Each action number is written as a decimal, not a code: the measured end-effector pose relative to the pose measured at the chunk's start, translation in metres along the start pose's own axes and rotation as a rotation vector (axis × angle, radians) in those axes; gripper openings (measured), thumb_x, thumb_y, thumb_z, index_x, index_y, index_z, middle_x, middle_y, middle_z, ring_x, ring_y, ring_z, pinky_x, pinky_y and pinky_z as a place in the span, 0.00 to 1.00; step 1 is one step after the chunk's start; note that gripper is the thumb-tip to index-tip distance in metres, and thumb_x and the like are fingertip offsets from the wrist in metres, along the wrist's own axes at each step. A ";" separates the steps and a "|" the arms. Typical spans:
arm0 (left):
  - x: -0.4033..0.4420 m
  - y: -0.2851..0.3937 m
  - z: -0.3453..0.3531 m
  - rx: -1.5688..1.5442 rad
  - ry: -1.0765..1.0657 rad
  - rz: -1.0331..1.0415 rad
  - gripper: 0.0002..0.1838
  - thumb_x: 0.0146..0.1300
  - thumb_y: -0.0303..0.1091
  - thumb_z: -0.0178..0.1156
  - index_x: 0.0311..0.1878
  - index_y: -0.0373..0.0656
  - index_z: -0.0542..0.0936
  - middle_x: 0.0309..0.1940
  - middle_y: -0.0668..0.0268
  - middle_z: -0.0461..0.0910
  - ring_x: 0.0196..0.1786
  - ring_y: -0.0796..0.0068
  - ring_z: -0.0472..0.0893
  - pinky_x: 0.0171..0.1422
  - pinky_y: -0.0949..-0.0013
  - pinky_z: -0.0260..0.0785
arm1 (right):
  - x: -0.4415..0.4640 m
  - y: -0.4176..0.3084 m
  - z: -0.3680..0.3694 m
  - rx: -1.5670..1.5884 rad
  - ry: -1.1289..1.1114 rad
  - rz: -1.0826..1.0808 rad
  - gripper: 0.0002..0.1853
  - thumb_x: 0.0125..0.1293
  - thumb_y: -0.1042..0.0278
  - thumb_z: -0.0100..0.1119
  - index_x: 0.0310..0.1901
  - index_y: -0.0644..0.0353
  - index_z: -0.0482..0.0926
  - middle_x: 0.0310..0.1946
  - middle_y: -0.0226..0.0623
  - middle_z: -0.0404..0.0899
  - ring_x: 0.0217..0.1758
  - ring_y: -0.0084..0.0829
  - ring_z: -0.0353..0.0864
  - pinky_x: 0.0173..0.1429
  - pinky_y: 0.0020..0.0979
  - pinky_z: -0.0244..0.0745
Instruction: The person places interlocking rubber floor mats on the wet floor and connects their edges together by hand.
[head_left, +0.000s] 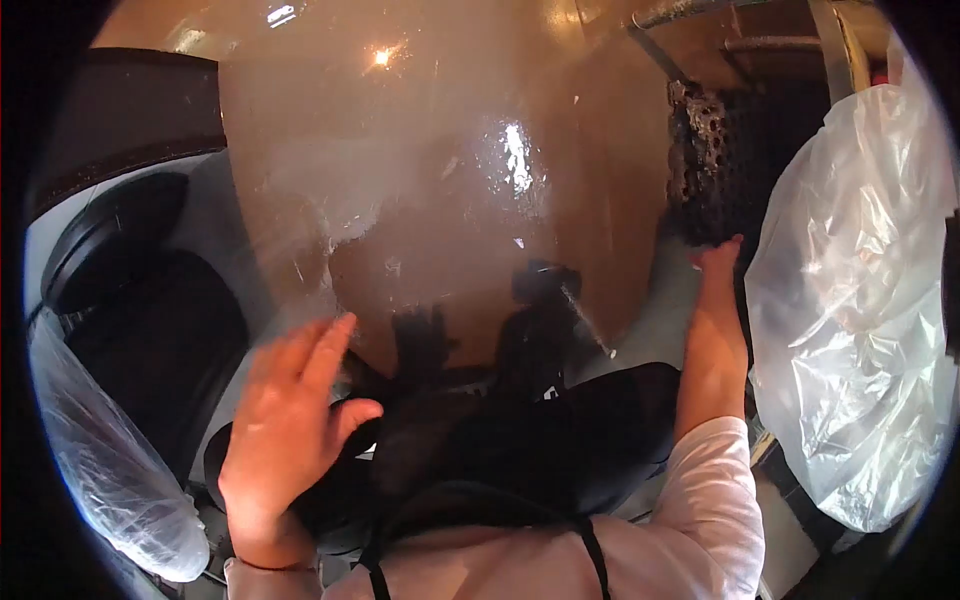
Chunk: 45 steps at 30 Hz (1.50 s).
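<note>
My left hand (290,410) is raised over the near left edge of a glossy brown table (440,200). Its fingers are stretched out, the thumb stands apart, and nothing is in it. Reaching out to the right, past the table's edge, my right hand (718,256) is low beside a dark, rough slab full of holes (700,150). The fingers are small and partly lost in shadow, so whether they grip anything is unclear. A thin pale stick-like streak (592,325) shows near the table's front edge.
A large clear plastic bag (855,310) bulges close to my right arm. On the left are a black chair (150,330) and another plastic-wrapped thing (110,460). Metal bars (770,44) run at the upper right. My dark-clothed lap (480,430) lies below the table edge.
</note>
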<state>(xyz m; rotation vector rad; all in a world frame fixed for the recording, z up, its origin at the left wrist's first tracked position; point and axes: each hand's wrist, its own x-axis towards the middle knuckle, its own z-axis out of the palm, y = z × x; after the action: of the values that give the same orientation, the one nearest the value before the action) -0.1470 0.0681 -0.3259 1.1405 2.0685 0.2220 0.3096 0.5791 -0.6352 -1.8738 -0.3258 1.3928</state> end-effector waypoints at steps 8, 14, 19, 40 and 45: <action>-0.013 -0.020 0.008 0.100 -0.016 -0.061 0.34 0.59 0.45 0.69 0.66 0.39 0.73 0.57 0.50 0.78 0.58 0.45 0.76 0.64 0.52 0.68 | 0.097 -0.008 -0.037 0.071 -0.175 0.003 0.23 0.72 0.42 0.56 0.58 0.49 0.80 0.55 0.28 0.83 0.55 0.34 0.82 0.56 0.46 0.77; 0.015 -0.017 0.021 0.028 0.039 0.062 0.32 0.62 0.42 0.68 0.66 0.40 0.72 0.56 0.51 0.79 0.58 0.46 0.77 0.63 0.52 0.69 | 0.061 -0.007 -0.035 0.123 -0.253 -0.103 0.19 0.70 0.46 0.61 0.54 0.49 0.80 0.49 0.28 0.82 0.47 0.30 0.81 0.46 0.39 0.75; 0.059 -0.029 0.041 0.022 -0.103 0.090 0.31 0.65 0.45 0.66 0.66 0.40 0.72 0.55 0.48 0.79 0.59 0.44 0.76 0.63 0.51 0.69 | -0.017 0.012 -0.021 0.082 -0.567 -0.172 0.16 0.69 0.50 0.65 0.50 0.49 0.80 0.43 0.28 0.82 0.40 0.26 0.80 0.37 0.33 0.74; 0.084 -0.058 0.027 0.068 -0.144 0.094 0.31 0.67 0.52 0.63 0.65 0.41 0.72 0.56 0.46 0.78 0.62 0.43 0.76 0.66 0.47 0.68 | -0.352 0.322 0.210 -0.507 -0.905 -0.330 0.16 0.63 0.66 0.73 0.47 0.61 0.77 0.38 0.30 0.82 0.39 0.22 0.78 0.47 0.28 0.74; 0.069 -0.060 0.017 -0.010 -0.149 0.082 0.31 0.67 0.51 0.63 0.65 0.40 0.72 0.56 0.47 0.78 0.63 0.46 0.75 0.69 0.48 0.64 | -0.363 0.315 0.241 -1.115 -0.857 -0.681 0.26 0.56 0.57 0.77 0.49 0.66 0.80 0.45 0.46 0.85 0.47 0.38 0.84 0.55 0.35 0.76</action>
<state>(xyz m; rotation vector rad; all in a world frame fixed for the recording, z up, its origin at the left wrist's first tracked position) -0.1974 0.0839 -0.4030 1.2005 1.8912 0.1808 -0.1140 0.2487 -0.6269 -1.4373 -2.2892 1.5192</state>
